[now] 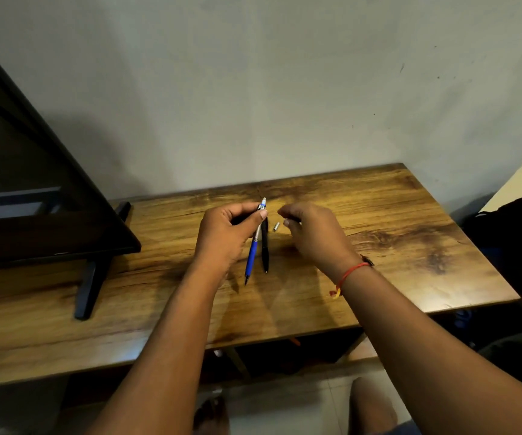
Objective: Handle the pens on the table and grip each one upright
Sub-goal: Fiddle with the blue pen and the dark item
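My left hand (225, 237) pinches a blue pen (251, 262) by its silver upper part, thumb against the barrel. The pen is tilted, its white end up and away from me and its dark tip down towards me, above the wooden table (394, 233). A black pen (265, 246) lies just right of it; its far end is hidden behind my thumb. A small silver piece (276, 226) lies on the table between my hands. My right hand (313, 237) hovers to the right with curled fingers; a dark sliver shows at the fingertips, and I cannot tell whether it holds anything.
A dark screen on a black stand (90, 277) fills the table's left part. A grey wall (284, 105) runs behind the table. The table's right edge drops off near a dark bag (520, 233). My knees and the tiled floor (284, 403) show below the front edge.
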